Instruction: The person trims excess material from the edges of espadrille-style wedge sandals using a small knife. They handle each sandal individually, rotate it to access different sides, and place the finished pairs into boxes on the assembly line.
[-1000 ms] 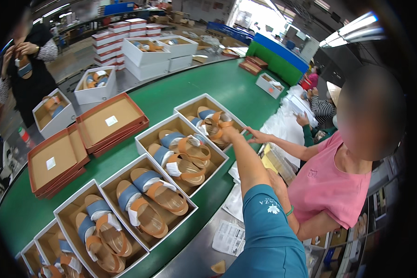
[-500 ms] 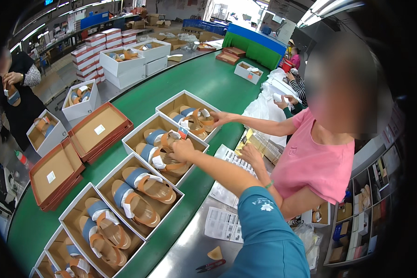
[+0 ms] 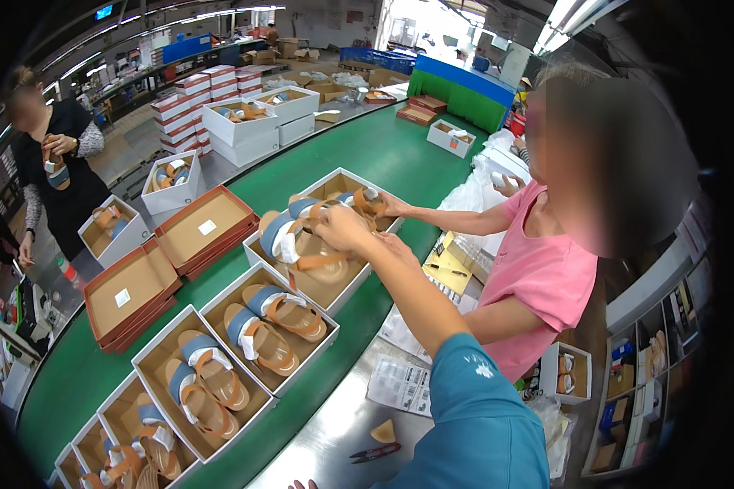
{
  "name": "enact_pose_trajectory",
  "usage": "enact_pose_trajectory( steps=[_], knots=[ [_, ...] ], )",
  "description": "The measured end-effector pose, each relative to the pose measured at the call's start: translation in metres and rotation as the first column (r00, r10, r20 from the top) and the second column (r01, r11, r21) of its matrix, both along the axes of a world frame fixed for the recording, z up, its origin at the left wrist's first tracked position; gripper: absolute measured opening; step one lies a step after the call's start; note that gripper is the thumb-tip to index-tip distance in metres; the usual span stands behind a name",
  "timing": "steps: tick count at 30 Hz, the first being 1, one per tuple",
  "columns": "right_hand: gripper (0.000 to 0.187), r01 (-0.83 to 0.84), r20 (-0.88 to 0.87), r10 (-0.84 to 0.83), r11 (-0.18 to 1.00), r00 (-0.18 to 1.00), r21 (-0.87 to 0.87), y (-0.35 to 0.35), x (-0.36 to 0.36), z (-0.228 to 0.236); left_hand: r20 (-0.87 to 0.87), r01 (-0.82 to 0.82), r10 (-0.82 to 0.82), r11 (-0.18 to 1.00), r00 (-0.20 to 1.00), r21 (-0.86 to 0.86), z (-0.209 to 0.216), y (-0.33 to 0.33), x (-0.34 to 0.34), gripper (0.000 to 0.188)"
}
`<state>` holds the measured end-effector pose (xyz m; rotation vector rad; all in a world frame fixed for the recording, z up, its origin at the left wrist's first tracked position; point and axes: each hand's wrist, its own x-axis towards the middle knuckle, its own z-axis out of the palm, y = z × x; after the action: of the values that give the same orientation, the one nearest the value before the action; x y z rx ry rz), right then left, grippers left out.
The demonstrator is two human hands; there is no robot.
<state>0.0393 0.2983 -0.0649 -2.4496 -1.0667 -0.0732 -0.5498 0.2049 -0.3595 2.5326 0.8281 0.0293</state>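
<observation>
Your right hand (image 3: 342, 230) grips a tan sandal (image 3: 302, 244) over an open box (image 3: 334, 285) near the right edge of the green belt (image 3: 400, 155). Three more open boxes trail behind in the factory hall. Your left hand is out of sight.

Tan-blue sandal (image 3: 302, 244) tilted, raised above open box (image 3: 334, 289).

open shoe boxes with sandals (image 3: 265, 328) on green belt: 6 | brown lids (image 3: 205, 230): 2 | people: 3
</observation>
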Motion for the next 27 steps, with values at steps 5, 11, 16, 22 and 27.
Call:
enact_pose_trajectory(
  steps=[5,11,16,22,27],
  knots=[
    [0.037,-0.033,-0.198,0.113,0.929,0.974,0.37,-0.071,-0.143,0.035,0.097,-0.183,0.201,0.969,0.975,-0.165,0.025,-0.006,0.012,0.064],
    [0.038,0.02,-0.573,0.213,0.928,0.792,0.372,-0.128,-0.294,-0.016,0.583,0.177,0.346,0.732,0.735,-0.658,0.148,-0.001,0.053,0.088],
    [0.027,-0.263,-0.389,0.348,0.93,0.853,0.257,-0.148,-0.389,-0.067,0.408,0.249,0.76,0.325,0.506,-0.913,0.161,-0.032,0.015,0.105],
    [0.023,-0.622,-0.38,0.605,0.777,0.699,0.093,-0.169,-0.443,-0.119,0.215,0.002,0.882,0.236,0.42,-0.972,0.105,-0.059,-0.048,0.067],
    [0.046,-0.604,-0.259,0.676,0.734,0.69,0.309,-0.225,-0.419,-0.122,0.169,-0.195,0.893,0.27,0.417,-0.943,0.083,-0.066,-0.058,0.049]
  ],
)
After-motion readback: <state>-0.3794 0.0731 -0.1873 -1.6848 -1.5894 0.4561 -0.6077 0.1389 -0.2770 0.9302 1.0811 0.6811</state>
